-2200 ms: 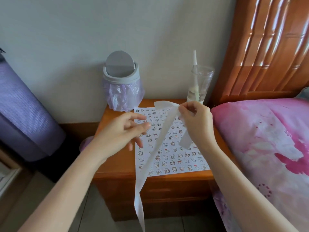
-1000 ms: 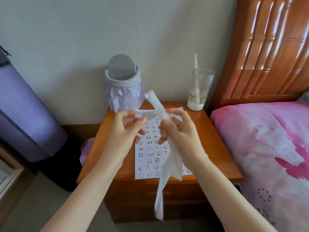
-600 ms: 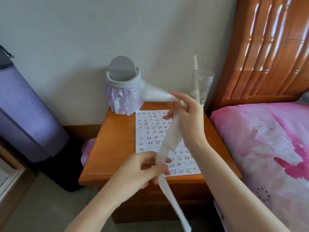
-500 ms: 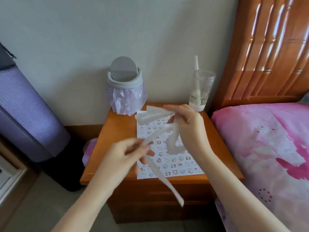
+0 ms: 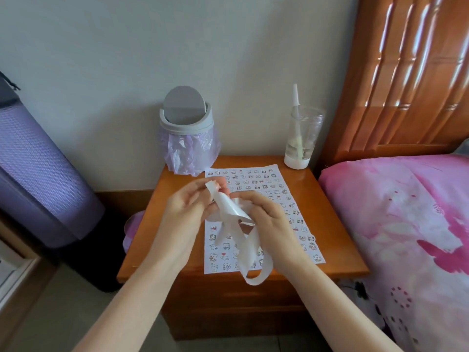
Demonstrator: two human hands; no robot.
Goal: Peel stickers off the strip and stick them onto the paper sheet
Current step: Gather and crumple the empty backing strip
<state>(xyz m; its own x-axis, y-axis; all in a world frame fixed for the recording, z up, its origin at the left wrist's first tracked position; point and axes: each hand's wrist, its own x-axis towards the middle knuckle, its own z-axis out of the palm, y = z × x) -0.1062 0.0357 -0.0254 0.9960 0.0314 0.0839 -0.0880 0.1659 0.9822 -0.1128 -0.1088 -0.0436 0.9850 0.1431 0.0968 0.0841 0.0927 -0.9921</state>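
A white paper sheet [image 5: 269,181] covered with rows of small cartoon stickers lies flat on the wooden nightstand [image 5: 327,224]. Above it I hold a long white strip [image 5: 229,212], folded into loops that hang down to the table's front edge. My left hand [image 5: 189,209] pinches the strip's upper end between thumb and fingers. My right hand [image 5: 269,224] grips the strip just beside it, fingers curled around the folds. Both hands cover the middle of the sheet.
A small grey swing-lid bin [image 5: 186,128] with a purple liner stands at the back left of the nightstand. A clear cup [image 5: 303,138] with a white stick stands at the back right. A pink bed [image 5: 406,237] borders the right side. A purple rolled mat [image 5: 38,179] leans at the left.
My hands came together over the sheet's middle and gathered the long hanging strip into short loops. The left hand rose from the front edge to the strip's upper end.
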